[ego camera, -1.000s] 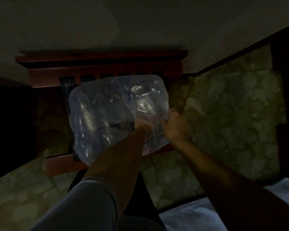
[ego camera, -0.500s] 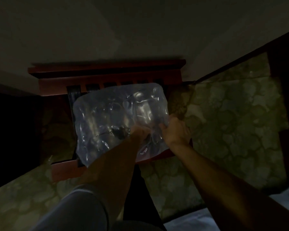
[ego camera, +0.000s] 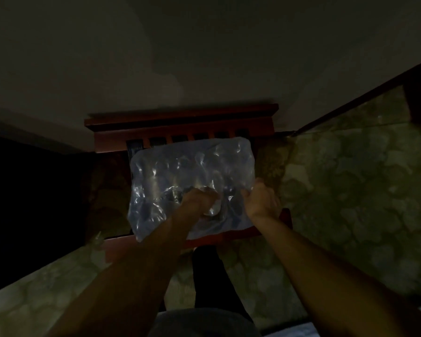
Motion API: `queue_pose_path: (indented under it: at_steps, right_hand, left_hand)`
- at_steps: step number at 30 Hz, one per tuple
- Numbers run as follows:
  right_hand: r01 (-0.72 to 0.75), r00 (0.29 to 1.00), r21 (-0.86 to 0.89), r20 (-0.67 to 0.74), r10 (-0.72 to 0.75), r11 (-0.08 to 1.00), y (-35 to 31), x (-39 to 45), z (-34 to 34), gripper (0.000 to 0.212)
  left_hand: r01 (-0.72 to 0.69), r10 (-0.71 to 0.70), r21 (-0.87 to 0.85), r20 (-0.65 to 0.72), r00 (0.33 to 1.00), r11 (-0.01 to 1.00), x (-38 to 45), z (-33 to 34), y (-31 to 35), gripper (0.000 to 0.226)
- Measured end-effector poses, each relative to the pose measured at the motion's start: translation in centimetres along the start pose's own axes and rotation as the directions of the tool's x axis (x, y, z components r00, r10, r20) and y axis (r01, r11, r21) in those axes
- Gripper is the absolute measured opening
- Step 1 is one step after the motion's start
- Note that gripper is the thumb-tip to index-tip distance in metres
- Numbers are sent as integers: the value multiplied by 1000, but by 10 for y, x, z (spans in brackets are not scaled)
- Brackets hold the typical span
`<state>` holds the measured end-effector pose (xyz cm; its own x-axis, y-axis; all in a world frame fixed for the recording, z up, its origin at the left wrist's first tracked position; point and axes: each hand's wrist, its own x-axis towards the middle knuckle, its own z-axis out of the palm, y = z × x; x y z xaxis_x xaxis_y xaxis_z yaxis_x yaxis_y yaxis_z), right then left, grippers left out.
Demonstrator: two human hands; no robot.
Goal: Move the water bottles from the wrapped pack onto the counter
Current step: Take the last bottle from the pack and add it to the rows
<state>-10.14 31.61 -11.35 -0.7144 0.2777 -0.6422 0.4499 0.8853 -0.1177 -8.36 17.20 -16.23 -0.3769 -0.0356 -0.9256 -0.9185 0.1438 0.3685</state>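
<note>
I see the wrapped pack [ego camera: 180,176], a pillowy rectangle of crinkled, glossy clear film with rounded bottle shapes bulging dimly under it, lying on a reddish wooden stand [ego camera: 180,125] with a slatted back rail; the pack covers most of the stand's top and reaches its near edge. My left hand [ego camera: 195,200] digs into the film near the pack's near edge, fingers curled and bunching the plastic. My right hand [ego camera: 261,200] pinches the film at the near right corner, fingers clamped on it. The light is too dim to count bottles. Around the stand spreads carpet [ego camera: 350,190] with a mottled, leafy green pattern, and a plain pale wall [ego camera: 180,57] rises behind.
</note>
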Motion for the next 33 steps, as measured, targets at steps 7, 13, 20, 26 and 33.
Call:
queue_pose_path:
  at_steps: [7,13,20,26,33]
  right_hand:
    - [-10,1000,-21,-21,9,1000,-2,-10,-1,33]
    - [-37,999,-96,5,38,995,-1,-25,2,44]
    - [10,969,-312,-233,-87,950,-17,-66,-11,53]
    - [63,998,5,-26,-63,998,-81,-116,-26,44]
    - [9,980,394,181,-87,919,-146,-188,-41,59]
  left_hand:
    - [-15,10,-152,-29,1000,988,-39,-30,-17,43]
    - [-65,62,-229,-23,998,971,-83,-64,-28,23]
    - [-139,140,22,-44,989,990,-144,-108,-26,47]
    - [-243,245,38,-70,967,969,-181,-131,-30,56]
    - [-431,426,-38,-98,899,901,-213,-155,-31,51]
